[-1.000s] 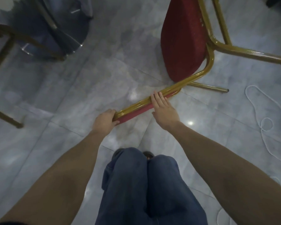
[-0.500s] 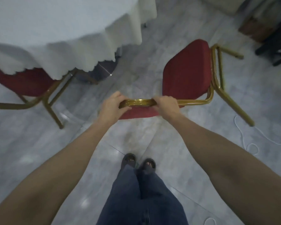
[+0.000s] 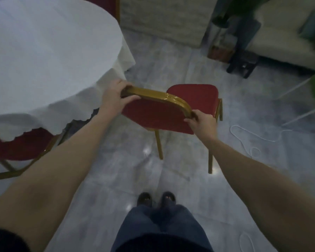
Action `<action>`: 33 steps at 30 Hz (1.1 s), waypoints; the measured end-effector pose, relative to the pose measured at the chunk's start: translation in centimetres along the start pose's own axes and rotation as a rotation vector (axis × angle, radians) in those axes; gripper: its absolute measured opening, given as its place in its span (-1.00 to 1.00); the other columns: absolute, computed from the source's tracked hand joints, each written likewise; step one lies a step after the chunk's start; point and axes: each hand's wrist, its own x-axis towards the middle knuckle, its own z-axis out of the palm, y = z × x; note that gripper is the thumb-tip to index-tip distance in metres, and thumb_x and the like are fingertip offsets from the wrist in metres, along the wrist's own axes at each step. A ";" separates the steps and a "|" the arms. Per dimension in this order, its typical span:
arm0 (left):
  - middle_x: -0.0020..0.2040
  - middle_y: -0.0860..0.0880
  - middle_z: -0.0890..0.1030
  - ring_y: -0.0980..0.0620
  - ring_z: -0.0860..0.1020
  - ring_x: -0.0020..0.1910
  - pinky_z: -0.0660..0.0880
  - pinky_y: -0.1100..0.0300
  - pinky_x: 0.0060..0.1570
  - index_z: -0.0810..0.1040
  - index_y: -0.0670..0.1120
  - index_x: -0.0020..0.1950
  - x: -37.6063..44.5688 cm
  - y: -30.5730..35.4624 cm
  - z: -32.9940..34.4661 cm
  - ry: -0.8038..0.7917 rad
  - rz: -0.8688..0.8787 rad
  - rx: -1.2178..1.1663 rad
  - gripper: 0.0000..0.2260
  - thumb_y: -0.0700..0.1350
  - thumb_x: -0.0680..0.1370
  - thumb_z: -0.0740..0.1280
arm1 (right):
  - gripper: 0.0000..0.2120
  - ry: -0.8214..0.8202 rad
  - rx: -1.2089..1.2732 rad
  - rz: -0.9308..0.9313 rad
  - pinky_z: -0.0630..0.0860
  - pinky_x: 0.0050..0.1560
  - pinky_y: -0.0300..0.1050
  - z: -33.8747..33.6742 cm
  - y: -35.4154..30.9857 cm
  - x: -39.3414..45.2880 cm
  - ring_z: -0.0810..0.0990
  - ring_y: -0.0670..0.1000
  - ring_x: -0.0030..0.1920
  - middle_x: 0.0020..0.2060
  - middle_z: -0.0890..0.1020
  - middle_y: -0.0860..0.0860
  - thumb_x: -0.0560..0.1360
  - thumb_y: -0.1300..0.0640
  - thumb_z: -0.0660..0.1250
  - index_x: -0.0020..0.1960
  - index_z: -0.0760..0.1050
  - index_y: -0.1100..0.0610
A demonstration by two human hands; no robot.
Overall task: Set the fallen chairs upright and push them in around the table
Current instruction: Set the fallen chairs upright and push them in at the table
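Now both hands (image 3: 115, 96) clamped on upright chair's (image 3: 158, 113) backrest, table (image 3: 44, 51) just left, cord (image 3: 244, 135) right.

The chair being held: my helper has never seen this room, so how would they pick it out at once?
Start at the round table under its white cloth. Right of its edge, on the grey floor, stands a red chair with a gold frame, the left hand and right hand gripping its backrest. Unlike the red chair tucked under the cloth, it stands clear of the table.
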 end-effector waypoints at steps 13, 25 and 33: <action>-0.11 -0.05 0.56 -0.02 0.48 -0.10 0.39 0.17 -0.06 0.63 -0.12 -0.04 -1.3 10.8 8.8 -0.315 0.630 0.060 -0.60 0.18 0.34 0.48 | -0.86 0.057 0.110 0.476 0.61 -0.18 -0.01 3.2 9.3 -12.8 0.64 0.03 -0.24 -0.23 0.67 -0.03 0.47 0.03 0.42 0.01 0.54 -0.01; 0.07 -0.08 0.51 -0.07 0.44 0.08 0.41 0.05 0.08 0.49 -0.07 0.18 2.7 3.3 5.4 -0.538 0.292 0.224 -0.50 0.25 0.41 0.36 | -0.49 0.423 0.157 0.256 0.42 0.37 0.06 2.8 0.8 -16.4 0.38 0.10 0.45 0.45 0.39 0.08 0.62 0.10 0.23 0.53 0.21 0.13; -0.13 -0.05 0.43 -0.05 0.41 -0.12 0.26 0.13 -0.16 0.42 -0.06 -0.11 1.3 3.7 5.1 -0.485 0.211 0.205 -0.64 0.18 0.38 0.44 | -0.16 0.151 -0.057 0.081 -0.18 0.55 0.04 3.3 0.0 -17.0 -0.31 0.03 0.56 0.58 -0.20 0.06 0.55 0.11 0.30 0.59 -0.20 0.17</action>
